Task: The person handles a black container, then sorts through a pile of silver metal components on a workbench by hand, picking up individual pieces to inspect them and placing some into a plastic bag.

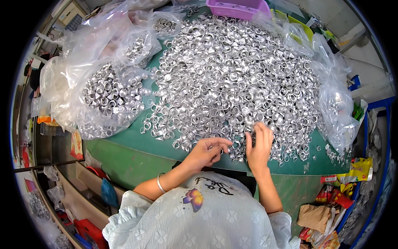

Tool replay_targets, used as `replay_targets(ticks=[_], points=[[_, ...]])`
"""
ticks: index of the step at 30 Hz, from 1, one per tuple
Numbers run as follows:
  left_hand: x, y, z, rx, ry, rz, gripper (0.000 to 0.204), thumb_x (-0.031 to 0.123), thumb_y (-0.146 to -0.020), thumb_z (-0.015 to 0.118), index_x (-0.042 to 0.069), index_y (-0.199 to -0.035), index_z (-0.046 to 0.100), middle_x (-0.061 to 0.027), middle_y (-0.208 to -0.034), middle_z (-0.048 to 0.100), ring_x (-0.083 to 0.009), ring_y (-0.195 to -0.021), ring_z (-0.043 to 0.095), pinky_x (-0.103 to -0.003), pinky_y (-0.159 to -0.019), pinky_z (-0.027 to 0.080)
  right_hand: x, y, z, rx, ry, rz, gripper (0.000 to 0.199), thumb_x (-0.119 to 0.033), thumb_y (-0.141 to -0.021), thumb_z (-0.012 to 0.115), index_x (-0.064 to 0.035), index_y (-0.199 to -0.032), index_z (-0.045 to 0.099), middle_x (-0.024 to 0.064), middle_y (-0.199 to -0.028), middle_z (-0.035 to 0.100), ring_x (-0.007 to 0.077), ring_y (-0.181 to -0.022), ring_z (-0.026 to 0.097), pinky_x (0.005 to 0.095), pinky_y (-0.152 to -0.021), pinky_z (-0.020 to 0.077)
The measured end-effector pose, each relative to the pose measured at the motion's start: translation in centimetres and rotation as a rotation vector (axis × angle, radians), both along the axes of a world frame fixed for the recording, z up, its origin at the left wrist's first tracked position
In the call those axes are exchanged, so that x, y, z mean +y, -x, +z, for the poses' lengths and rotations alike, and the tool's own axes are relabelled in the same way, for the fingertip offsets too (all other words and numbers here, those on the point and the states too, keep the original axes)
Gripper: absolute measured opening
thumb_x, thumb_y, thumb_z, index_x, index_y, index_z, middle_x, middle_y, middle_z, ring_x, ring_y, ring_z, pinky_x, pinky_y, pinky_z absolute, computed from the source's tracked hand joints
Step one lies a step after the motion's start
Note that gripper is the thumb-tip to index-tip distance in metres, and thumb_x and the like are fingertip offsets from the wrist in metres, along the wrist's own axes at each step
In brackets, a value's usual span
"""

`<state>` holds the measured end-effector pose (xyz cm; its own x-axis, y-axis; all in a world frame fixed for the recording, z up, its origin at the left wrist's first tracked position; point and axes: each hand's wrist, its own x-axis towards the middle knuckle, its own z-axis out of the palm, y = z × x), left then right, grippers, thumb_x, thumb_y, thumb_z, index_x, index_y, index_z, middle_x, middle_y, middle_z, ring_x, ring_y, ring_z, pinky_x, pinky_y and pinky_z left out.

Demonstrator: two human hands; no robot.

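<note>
A wide heap of small silver-coloured metal rings spreads over the green table. My left hand is at the heap's near edge, its index finger stretched toward the rings and the other fingers loosely bent. No ring shows in it. To its right, my right hand reaches over the near rings. Its thumb stands apart from the bent fingers, whose tips are slightly blurred; whether they touch a ring is hard to make out. A bangle circles my left wrist.
Clear plastic bags of rings lie on the left. More plastic runs along the right edge. A purple basket stands at the back, beside a yellow-green container. Colourful packets and a brown paper bag sit at lower right.
</note>
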<state>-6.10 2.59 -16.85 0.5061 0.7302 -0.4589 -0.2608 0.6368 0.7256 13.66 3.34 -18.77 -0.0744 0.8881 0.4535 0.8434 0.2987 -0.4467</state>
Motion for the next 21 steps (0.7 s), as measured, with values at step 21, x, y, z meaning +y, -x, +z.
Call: replay_targets(ticks=[21], points=[[0.7,-1.4,-0.9,0.4,-0.561,0.141,0.022,0.006,-0.092,0.049,0.002,-0.11,0.062,0.0025,-0.074,0.054,-0.001,-0.053,0.039,-0.017,-0.046,0.029,-2.1,2.4,0.4,0.105,0.074,0.383,0.024,-0.002,-0.075,0.063,0.0019,-0.099,0.058,0.0122,-0.102,0.058,0.0306,-0.092,0.057,0.038,-0.079,0.043]])
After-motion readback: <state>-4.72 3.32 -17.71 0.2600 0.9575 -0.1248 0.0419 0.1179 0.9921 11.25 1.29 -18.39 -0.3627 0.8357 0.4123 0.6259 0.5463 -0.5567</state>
